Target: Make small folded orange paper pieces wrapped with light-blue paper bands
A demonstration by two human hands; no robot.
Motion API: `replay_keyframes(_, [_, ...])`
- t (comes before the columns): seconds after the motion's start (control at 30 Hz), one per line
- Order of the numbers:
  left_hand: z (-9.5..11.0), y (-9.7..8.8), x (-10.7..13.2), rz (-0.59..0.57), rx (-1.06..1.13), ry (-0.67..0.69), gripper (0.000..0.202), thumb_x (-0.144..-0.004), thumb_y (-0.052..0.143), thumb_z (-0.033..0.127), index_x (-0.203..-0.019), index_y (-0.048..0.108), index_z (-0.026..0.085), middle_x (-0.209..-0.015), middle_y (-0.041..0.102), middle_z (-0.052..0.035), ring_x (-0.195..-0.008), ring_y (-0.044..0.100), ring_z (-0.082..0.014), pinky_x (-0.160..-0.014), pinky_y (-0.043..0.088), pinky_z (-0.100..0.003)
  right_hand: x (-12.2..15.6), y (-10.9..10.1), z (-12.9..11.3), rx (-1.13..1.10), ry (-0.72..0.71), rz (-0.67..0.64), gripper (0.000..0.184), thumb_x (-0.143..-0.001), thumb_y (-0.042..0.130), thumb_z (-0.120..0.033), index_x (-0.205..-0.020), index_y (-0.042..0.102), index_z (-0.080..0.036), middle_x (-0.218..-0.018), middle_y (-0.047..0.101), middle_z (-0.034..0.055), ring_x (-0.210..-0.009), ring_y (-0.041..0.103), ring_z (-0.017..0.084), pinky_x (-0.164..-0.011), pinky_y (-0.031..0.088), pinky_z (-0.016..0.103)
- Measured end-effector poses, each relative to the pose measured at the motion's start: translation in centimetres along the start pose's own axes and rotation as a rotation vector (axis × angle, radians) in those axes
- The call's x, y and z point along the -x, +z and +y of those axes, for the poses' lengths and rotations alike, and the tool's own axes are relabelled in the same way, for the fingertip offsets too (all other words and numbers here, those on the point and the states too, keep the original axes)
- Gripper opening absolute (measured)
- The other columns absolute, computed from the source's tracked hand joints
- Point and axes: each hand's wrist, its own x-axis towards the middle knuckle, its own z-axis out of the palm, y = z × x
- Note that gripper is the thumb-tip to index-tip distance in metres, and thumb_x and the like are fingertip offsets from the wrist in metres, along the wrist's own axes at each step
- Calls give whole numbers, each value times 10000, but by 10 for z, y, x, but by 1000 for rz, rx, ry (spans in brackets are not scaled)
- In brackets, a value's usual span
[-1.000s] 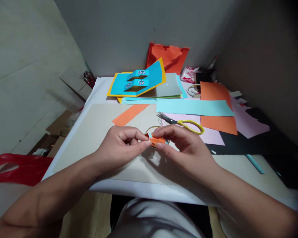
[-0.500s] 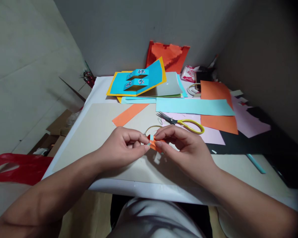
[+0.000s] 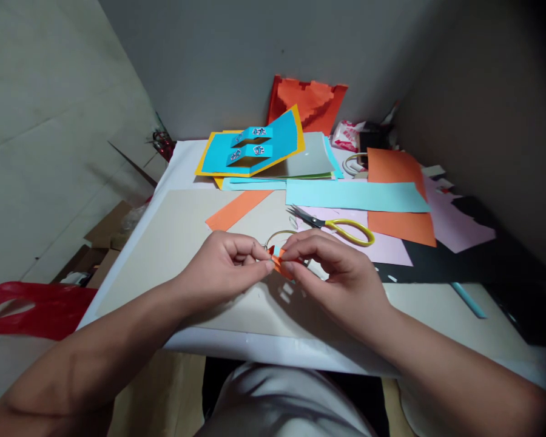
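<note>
Both my hands meet over the grey card sheet near the table's front edge. My left hand and my right hand pinch a small folded piece of orange and light blue paper between their fingertips, just above the sheet. A thin ring-shaped object lies right behind the fingers, partly hidden. Small white paper scraps lie under the hands.
Yellow-handled scissors lie behind my right hand. An orange strip, a light blue sheet, orange, pink and black papers cover the right side. A blue pop-up card and red folded paper stand at the back wall.
The small piece has been turned and folded tighter between my fingertips; my right fingers moved slightly left and closer in. Both hands stay in the same spot.
</note>
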Motion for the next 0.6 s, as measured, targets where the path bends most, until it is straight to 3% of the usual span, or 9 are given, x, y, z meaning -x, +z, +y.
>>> replay_keyframes(0.37, [0,1,0,13,31,-117,185,-789,704,300,-799,721,115,-424,475,66,-405,394,-50,-389,278,-154,0,0,3,-27,28,-12,107,-826,655,-50,-853,692,-147,-878,682,70,-885,643,174,-821,507,326])
replay_keyframes(0.6, [-1,4,-1,76,16,-117,238,-733,751,316,-863,744,117,-465,504,56,-431,396,-58,-410,290,-171,-1,0,4,-55,78,-36,90,-840,649,-75,-863,687,-153,-885,676,65,-883,645,181,-799,511,332])
